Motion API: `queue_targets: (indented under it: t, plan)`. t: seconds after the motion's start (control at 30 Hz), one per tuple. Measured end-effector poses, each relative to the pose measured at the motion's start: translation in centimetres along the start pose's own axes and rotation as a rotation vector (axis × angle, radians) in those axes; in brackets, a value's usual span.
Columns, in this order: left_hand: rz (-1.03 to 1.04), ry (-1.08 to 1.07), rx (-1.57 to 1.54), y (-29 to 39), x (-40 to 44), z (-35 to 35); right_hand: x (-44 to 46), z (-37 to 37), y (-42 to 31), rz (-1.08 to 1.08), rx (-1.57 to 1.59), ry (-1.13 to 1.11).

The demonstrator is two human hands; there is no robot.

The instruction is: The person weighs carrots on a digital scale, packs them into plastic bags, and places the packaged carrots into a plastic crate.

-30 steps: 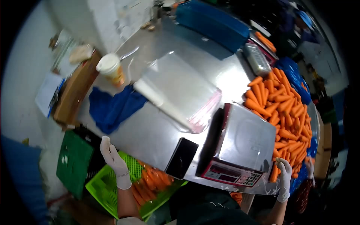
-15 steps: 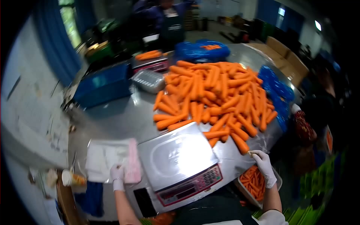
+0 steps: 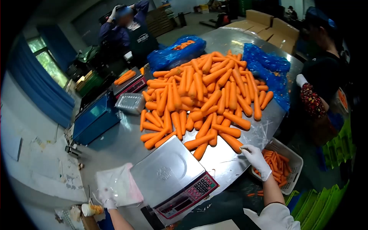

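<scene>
My left hand point(image 3: 106, 196), in a white glove, lies on the stack of clear plastic bags point(image 3: 120, 186) at the lower left; its fingers are pale and blurred against the plastic. The gloved right hand point(image 3: 256, 161) is at the tip of a carrot point(image 3: 231, 143) on the near edge of the big carrot pile point(image 3: 207, 92), thumb and fingers close together; whether they grip it is too small to tell. Between both hands sits a scale point(image 3: 168, 172) with a bare steel plate. A dark phone point(image 3: 152, 218) lies beside the scale.
A basket point(image 3: 293, 180) of carrots stands below the table's right edge. Beyond the pile are blue bags point(image 3: 176, 53), a plastic tray pack point(image 3: 130, 103), a second scale point(image 3: 132, 83) and a blue bin point(image 3: 96, 119). One person stands at the back, another at the right. A cup point(image 3: 92, 209) is lower left.
The view has swung from the left of the table toward the carrot pile. My left hand has gone from above the green basket onto the plastic bags; my right hand remains near the pile's edge.
</scene>
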State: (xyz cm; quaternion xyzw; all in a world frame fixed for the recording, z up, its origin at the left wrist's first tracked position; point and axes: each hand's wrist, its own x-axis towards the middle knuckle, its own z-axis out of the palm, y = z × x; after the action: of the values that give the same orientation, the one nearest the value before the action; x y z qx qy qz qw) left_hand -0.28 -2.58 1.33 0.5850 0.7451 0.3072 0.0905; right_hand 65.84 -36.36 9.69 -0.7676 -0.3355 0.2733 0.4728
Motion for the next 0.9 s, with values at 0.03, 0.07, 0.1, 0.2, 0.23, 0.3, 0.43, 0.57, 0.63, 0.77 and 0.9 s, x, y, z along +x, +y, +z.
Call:
queue_targets:
  t: [0.03, 0.07, 0.1, 0.2, 0.23, 0.3, 0.43, 0.57, 0.63, 0.77, 0.9]
  plan:
    - [0.095, -0.345, 0.609, 1.1, -1.2, -0.7, 0.5, 0.7, -0.3, 0.128, 0.19, -0.064]
    - [0.089, -0.38, 0.478, 0.6, -2.1, -0.3, 1.1, 1.2, -0.3, 0.126, 0.197, -0.077]
    - [0.093, -0.415, 0.343, 0.3, -2.7, 0.7, 1.8, 1.7, -0.1, 0.009, -0.029, -0.031]
    - [-0.036, -0.407, -0.174, -4.8, -2.6, 4.5, 3.4, 2.6, 2.3, -0.17, -0.358, 0.009]
    - [-0.014, -0.204, 0.201, 1.0, -4.9, 2.9, 3.5, 3.0, 2.9, -0.199, -0.482, 0.035]
    - [0.094, -0.129, -0.027, 6.8, -7.0, 2.4, 3.7, 3.7, 4.1, -0.193, -0.605, 0.011]
    - [0.816, -0.341, -0.013, 23.2, -15.7, -2.5, 4.9, 3.9, 6.8, -0.191, -0.427, 0.051]
    - [1.104, -0.622, 0.282, 26.0, -18.6, 0.1, 4.8, 2.3, 4.2, 0.053, 0.076, -0.053]
    - [0.953, -0.611, 0.359, 25.2, -18.9, 2.6, 4.4, 0.5, 3.1, 0.169, 0.224, -0.117]
    - [0.574, -0.382, 0.369, 27.4, -21.5, 6.3, 3.0, -3.0, -0.1, 0.282, 0.321, -0.231]
    - [0.461, -0.352, 0.383, 30.5, -24.3, 7.8, 2.6, -3.5, -1.2, 0.106, 0.429, -0.313]
